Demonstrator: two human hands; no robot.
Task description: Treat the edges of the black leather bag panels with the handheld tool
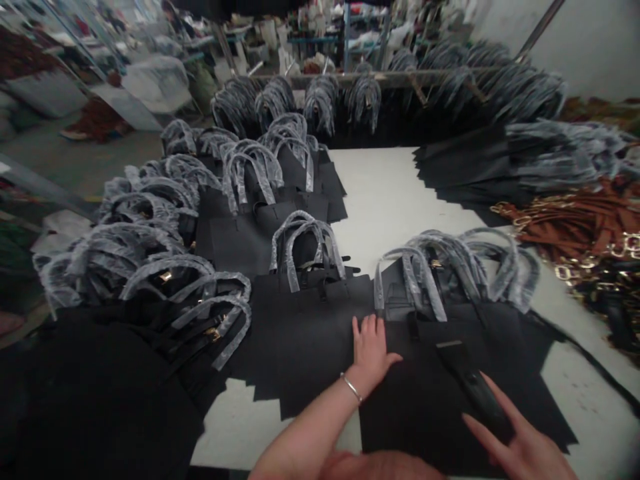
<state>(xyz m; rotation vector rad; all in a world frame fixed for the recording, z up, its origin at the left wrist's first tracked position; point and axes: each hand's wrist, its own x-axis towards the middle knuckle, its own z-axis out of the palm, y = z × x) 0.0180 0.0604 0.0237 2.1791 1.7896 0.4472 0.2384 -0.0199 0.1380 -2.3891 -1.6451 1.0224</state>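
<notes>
- Left hand (370, 350) rests flat and open on a black tote bag (310, 340) (its handles (305, 243) sleeved in plastic).
- Right hand (520, 437) hovers open, holding nothing, beside a dark flat strip (473, 387) on the neighbouring tote (440, 427).
- Both totes lie on a white table (390, 200).

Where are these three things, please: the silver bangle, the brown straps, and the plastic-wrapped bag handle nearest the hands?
Silver bangle (351, 388): head view, on the band at the wrist.
Brown straps (565, 230): head view, on the middle of the pile.
Plastic-wrapped bag handle (423, 280): head view, on its wrapped middle.
</notes>
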